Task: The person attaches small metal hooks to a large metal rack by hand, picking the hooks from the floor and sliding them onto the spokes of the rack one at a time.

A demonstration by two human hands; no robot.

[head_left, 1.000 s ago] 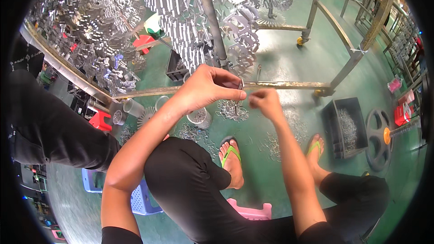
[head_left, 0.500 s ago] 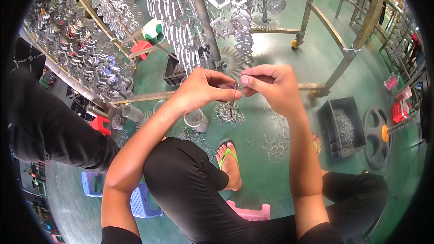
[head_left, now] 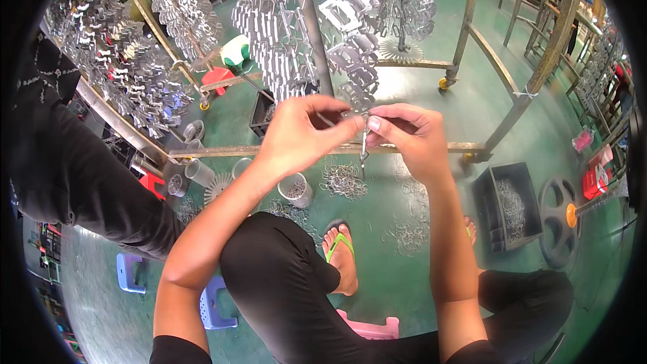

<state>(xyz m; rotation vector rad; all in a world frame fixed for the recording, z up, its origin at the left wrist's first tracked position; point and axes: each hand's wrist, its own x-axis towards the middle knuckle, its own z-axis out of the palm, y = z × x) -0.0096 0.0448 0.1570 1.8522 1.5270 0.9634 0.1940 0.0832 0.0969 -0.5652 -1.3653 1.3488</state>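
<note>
My left hand (head_left: 300,131) and my right hand (head_left: 412,136) meet in front of the hanging metal parts, thumbs and forefingers pinched almost together. Between the fingertips hangs a thin, shiny metal piece (head_left: 364,145), narrow like a hook or wire. My right thumb and fingers pinch its upper end. My left fingertips are also closed at that end, slightly blurred, so their exact hold is hard to make out. Behind the hands, strings of silvery metal brackets (head_left: 350,17) hang from a rack. Below lies a pile of small metal hooks (head_left: 344,182) on the floor.
A wheeled metal rack frame (head_left: 431,148) crosses behind my hands. A white cup (head_left: 306,197) holds small metal parts. At right stand a dark grey bin (head_left: 497,219) with hooks and a grey wheel (head_left: 561,212). Another person's dark-clothed leg (head_left: 101,182) is at left, near a blue stool (head_left: 216,310).
Both hands have risen slightly, and the view has shifted a little. The thin metal piece now shows longer, hanging below my right fingertips. My left fingers have shifted and blur.
</note>
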